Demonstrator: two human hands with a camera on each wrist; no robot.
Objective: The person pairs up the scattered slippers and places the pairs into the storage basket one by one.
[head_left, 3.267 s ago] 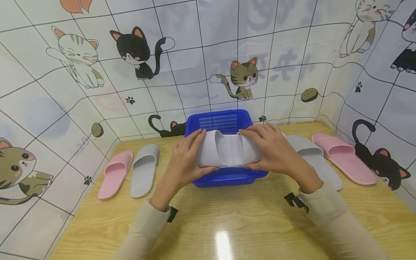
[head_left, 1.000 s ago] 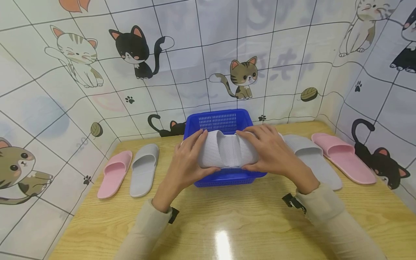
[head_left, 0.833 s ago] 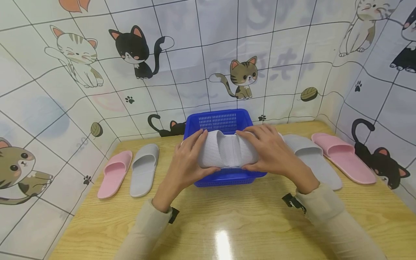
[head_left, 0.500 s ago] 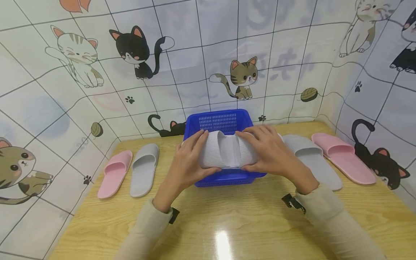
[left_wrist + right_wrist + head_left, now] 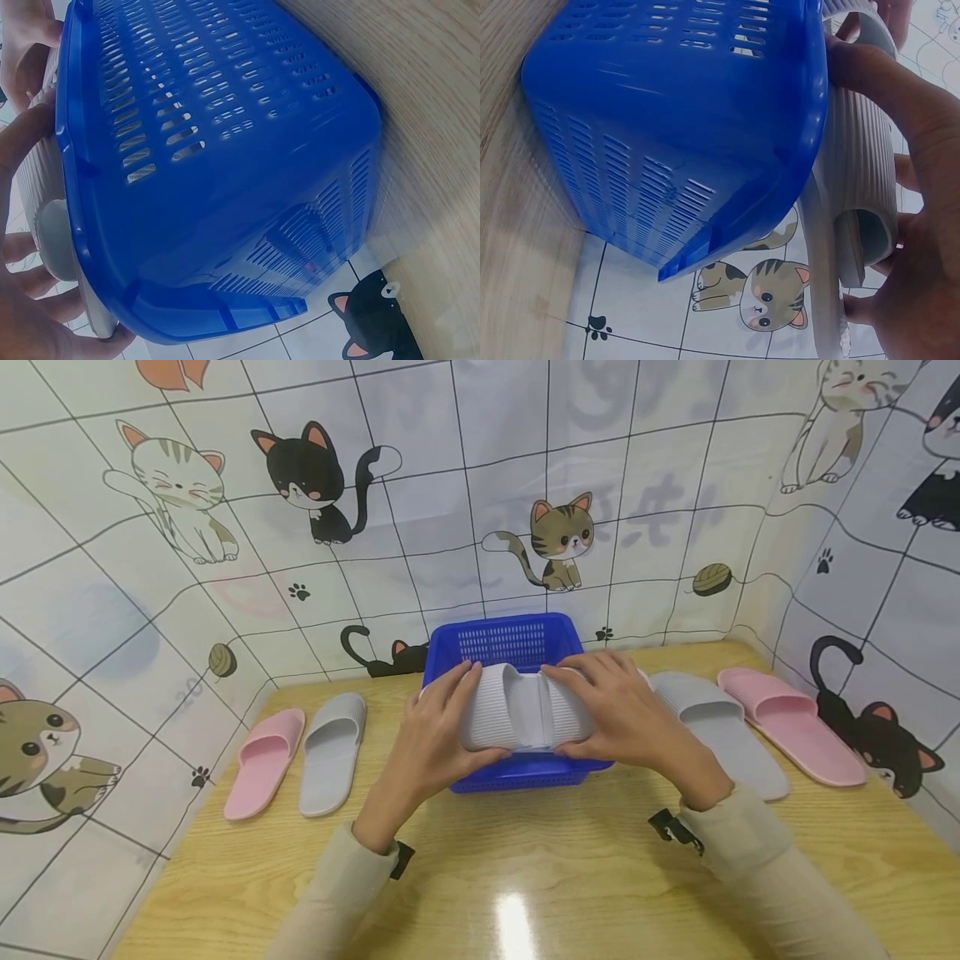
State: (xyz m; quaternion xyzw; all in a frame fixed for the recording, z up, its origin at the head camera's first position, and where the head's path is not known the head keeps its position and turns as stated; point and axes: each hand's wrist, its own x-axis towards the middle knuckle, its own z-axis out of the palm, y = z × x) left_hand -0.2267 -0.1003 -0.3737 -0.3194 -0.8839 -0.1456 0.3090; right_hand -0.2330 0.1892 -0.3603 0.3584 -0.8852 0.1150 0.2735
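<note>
A pair of pale grey slippers [image 5: 489,710] with ribbed straps is fitted together, straps side by side, across the top of a blue plastic basket [image 5: 517,774]. My left hand [image 5: 429,735] grips the left strap and my right hand [image 5: 628,714] grips the right one, thumbs on the near side. In the left wrist view the slippers [image 5: 43,180] lie along the basket rim [image 5: 69,150]. The right wrist view shows the rolled strap end and sole edges of the slippers [image 5: 866,157], with fingers curled round them. The basket's inside is mostly hidden.
On the left of the wooden table [image 5: 480,877] lie a pink slipper [image 5: 258,777] and a grey slipper [image 5: 327,768]. Another grey slipper [image 5: 731,739] and pink slipper [image 5: 813,739] lie on the right. A cat-patterned wall covering [image 5: 435,527] stands behind the basket.
Since the earliest frame the hands have drawn slightly closer together, and the gap between the two straps has narrowed. Over the last second almost nothing has moved.
</note>
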